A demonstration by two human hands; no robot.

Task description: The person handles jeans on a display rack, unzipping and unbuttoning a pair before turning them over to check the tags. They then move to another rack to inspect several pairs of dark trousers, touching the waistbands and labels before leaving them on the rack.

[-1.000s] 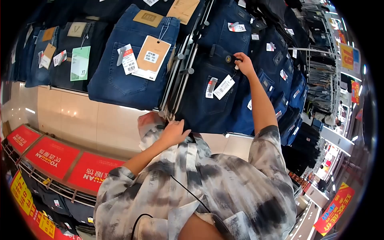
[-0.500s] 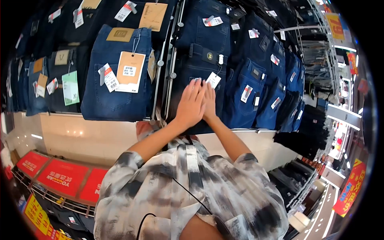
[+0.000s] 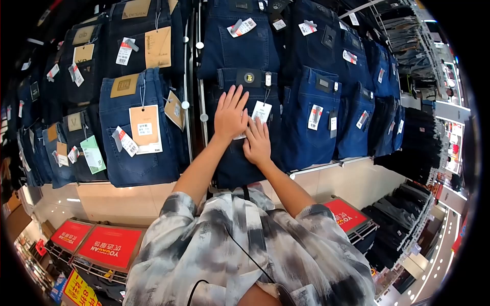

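Folded dark jeans (image 3: 236, 159) lie on the display directly beneath both hands, waistband patch (image 3: 248, 77) just beyond the left fingertips and lower edge toward the wearer. Left hand (image 3: 231, 116) flat, fingers extended, gripping nothing; right hand (image 3: 258, 144) likewise open and flat, slightly lower, its fingertips near a white tag (image 3: 262, 110). Tan-tagged jeans (image 3: 116, 109) sit to the left, brighter blue jeans (image 3: 306, 140) just beside on the right.
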